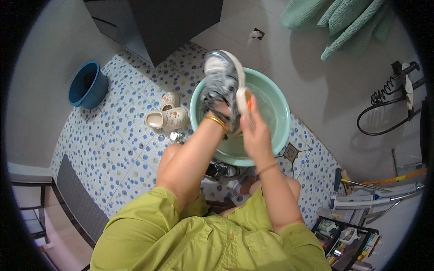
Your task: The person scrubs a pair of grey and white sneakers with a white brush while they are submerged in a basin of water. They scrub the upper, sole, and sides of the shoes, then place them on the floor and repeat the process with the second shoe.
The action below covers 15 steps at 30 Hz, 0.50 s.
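A grey and white sneaker (220, 83) with a pale sole is tilted up over a mint-green basin (285, 110) of water. My left hand (221, 109) reaches into the shoe's opening and holds it; its fingers are mostly hidden inside. Against the side of the sole, my right hand (257, 137) is closed on a small brush (249, 104), of which a bit of orange shows. Motion blurs the brush and the fingertips. Below the basin, close to my feet, sits another dark sneaker (222, 170).
Cream clogs (174, 118) lie left of the basin on dotted tiles, with a blue bucket (94, 92) farther left. A floor drain (291, 152) is at the basin's right. Green towels (339, 22) hang above; a black crate (343, 241) of toiletries stands lower right.
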Available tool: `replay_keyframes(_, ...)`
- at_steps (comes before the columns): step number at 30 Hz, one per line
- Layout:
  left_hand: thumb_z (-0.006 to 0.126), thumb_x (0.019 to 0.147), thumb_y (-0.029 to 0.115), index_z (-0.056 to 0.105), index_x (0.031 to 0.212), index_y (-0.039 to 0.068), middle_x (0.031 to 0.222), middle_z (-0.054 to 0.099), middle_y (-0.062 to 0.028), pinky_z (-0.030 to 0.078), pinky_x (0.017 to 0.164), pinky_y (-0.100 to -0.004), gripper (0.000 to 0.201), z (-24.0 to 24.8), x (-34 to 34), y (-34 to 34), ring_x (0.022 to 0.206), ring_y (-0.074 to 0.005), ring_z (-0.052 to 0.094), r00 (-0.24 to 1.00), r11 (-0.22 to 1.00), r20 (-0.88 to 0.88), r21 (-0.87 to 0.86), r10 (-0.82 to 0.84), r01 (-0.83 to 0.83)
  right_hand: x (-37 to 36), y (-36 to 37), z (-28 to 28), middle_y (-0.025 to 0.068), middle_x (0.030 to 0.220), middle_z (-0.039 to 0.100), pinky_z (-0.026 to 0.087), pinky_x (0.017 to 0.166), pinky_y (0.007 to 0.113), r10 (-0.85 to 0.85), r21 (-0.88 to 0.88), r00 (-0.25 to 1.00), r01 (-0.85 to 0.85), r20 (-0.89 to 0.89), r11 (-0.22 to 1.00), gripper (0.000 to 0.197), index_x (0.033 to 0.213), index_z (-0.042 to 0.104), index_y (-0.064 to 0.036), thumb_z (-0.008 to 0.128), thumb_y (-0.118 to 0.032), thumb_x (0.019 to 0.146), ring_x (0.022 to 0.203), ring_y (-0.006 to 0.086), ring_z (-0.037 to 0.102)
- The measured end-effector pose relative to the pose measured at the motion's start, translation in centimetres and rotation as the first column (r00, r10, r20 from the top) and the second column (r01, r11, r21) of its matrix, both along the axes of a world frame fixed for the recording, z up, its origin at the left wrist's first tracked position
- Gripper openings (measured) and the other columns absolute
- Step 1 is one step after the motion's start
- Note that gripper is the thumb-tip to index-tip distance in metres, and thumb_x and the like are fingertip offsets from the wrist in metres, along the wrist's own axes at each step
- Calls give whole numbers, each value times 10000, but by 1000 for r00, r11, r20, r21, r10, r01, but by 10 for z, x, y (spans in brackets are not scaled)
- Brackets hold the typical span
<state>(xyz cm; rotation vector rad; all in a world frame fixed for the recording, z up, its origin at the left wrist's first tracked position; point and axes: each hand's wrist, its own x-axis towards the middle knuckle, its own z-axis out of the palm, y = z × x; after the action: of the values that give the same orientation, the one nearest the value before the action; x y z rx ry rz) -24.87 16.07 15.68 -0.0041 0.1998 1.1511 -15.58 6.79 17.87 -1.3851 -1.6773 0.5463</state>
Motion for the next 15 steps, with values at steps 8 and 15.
replay_keyframes(8, 388, 910, 257, 523, 1081, 52, 993, 585, -77, 474, 802, -317, 299, -11, -4, -4, 883, -192, 563, 999, 996, 50, 92, -19, 15, 7, -36, 10, 253, 1133, 506, 426, 817, 373, 61, -101, 998, -58, 31, 993, 550, 1355, 228, -67, 459, -101, 857, 1003, 388, 523)
replay_keyframes(15, 390, 909, 244, 522, 1081, 47, 991, 585, -76, 474, 804, -323, 293, -10, 17, -15, 882, -191, 564, 997, 995, -23, 63, -77, 78, 12, 12, 14, 250, 1104, 533, 434, 801, 347, -118, -85, 992, 114, -39, 990, 531, 1353, 240, -66, 450, -134, 871, 999, 356, 546)
